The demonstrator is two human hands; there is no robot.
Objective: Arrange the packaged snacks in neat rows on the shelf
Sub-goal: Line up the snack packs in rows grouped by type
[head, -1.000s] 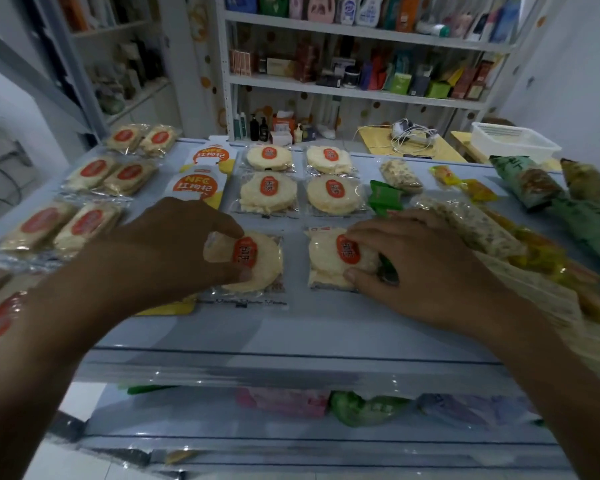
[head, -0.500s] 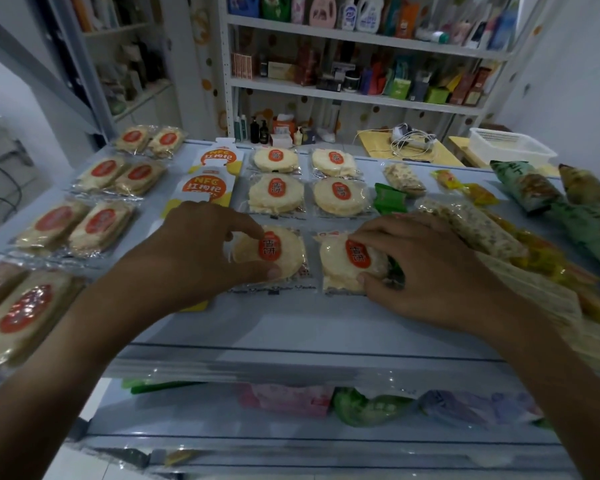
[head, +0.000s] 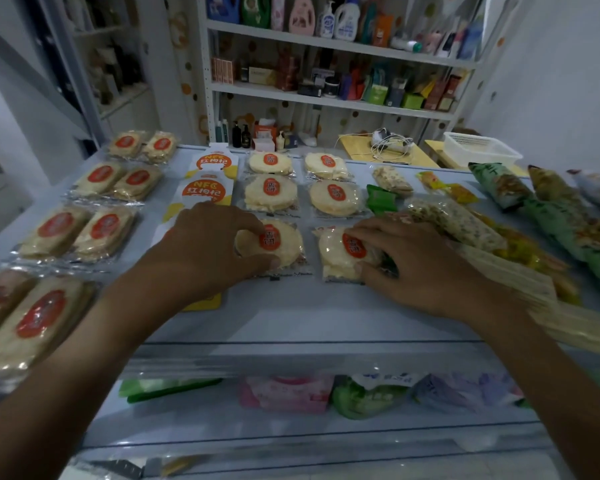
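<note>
On the pale shelf top (head: 291,317) lie round rice-cracker packs with red labels in two columns. My left hand (head: 205,251) pinches the near-left cracker pack (head: 284,244) between thumb and fingers. My right hand (head: 413,265) grips the near-right cracker pack (head: 336,258) the same way. Behind them lie two more rows of the same round packs (head: 271,194) (head: 335,197). Oblong cracker packs with red ovals (head: 101,233) fill the left side in pairs.
Orange-and-white pouches (head: 205,192) lie between the oblong and round packs, one partly under my left hand. A green packet (head: 378,199) and a loose heap of long snack bags (head: 534,216) crowd the right side. A lower shelf (head: 291,396) holds more packets. A white basket (head: 478,150) stands beyond.
Both hands have slid the two nearest round packs a little away from me, closer to the row behind them. The camera has shifted slightly forward.
</note>
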